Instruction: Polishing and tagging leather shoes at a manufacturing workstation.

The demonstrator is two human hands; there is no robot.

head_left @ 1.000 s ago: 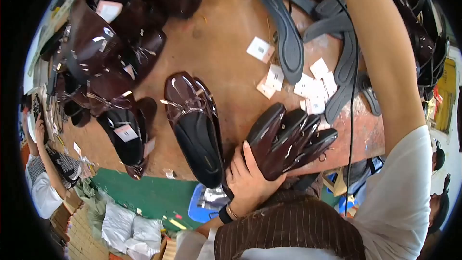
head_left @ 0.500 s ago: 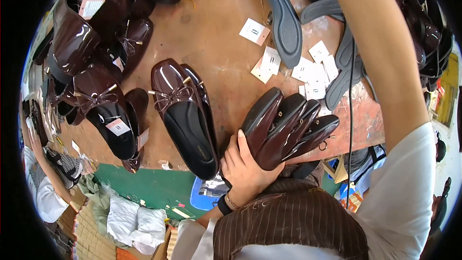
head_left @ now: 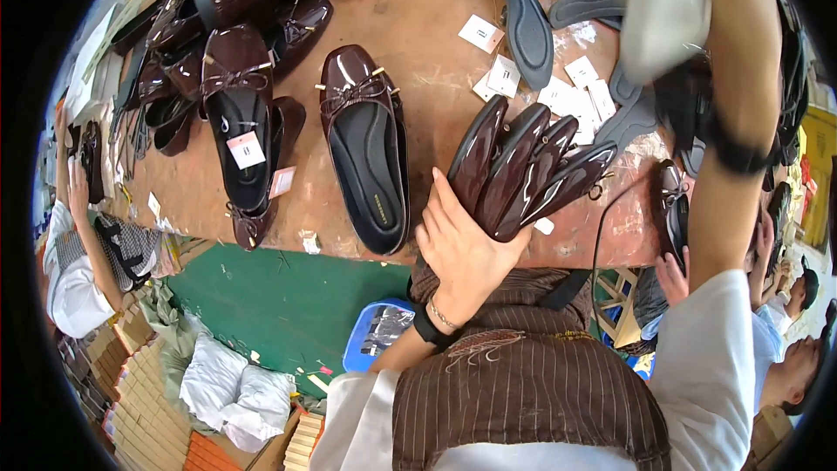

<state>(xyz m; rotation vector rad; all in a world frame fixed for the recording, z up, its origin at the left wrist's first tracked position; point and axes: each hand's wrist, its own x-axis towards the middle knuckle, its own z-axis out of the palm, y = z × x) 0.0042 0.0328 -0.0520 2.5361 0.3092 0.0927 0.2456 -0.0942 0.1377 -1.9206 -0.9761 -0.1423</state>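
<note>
Your left hand (head_left: 466, 253) was clamped around a fanned bunch of glossy maroon shoes (head_left: 523, 176) at the near edge of the brown worktable (head_left: 427, 52), fingers curled under the heels and thumb up the side, so a closed hold, soles tilted up and toes pointing far-right. Compared with half a second and a second before, that bunch sat higher and more to the middle of the view, and the fan looked a bit more upright; the head had also dipped, since the whole table slid downward in view. Your hold on the bunch did not change across the three pictures.

Your right hand (head_left: 663, 9) was raised far over the table at the right, and it now showed a pale cloth or paper (head_left: 658, 30) in front of it, which was not visible earlier. How tightly the fingers closed on it, I cannot tell: the cloth hid them.

Just left of the bunch lay a single maroon flat with a bow (head_left: 366, 144), open side up, apart from your hand. Further left was a heap of more maroon shoes (head_left: 231, 78), some with white tags. White paper tags (head_left: 506, 77) were scattered far of the bunch, with dark grey insoles (head_left: 527, 22) beyond them.

Judged from this, the bunch was gathered and steady, and the raised cloth suggested wiping was about to start.
</note>
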